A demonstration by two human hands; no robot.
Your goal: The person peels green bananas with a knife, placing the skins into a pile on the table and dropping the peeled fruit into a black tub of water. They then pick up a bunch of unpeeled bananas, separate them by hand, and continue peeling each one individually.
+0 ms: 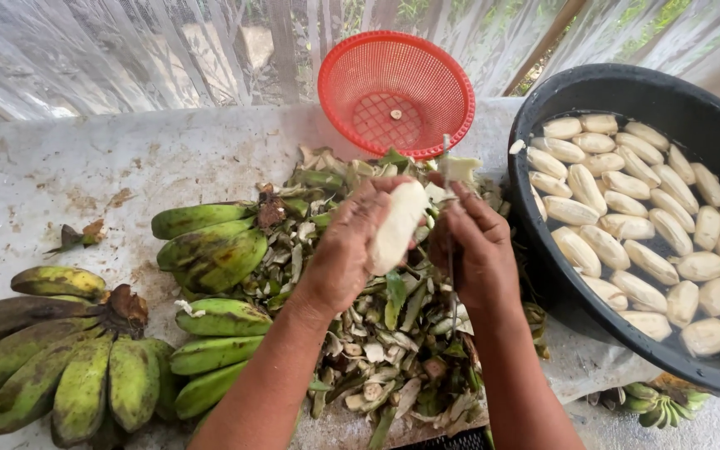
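My left hand (345, 246) grips a pale peeled banana (399, 225) held upright over a heap of green peels (376, 333). My right hand (478, 250) is closed around a thin knife (447, 175) whose blade points up beside the banana's top. Both hands hover at the middle of the table, just left of a black tub (626, 92) of water with several peeled bananas (635, 225) floating in it.
Bunches of green unpeeled bananas (68, 358) lie at the left, with more of these green bananas (210, 242) beside the peels. A red mesh basket (396, 92) leans at the back. The white worn table (85, 167) ends at a sheer curtain. Another small bunch (660, 400) lies under the tub.
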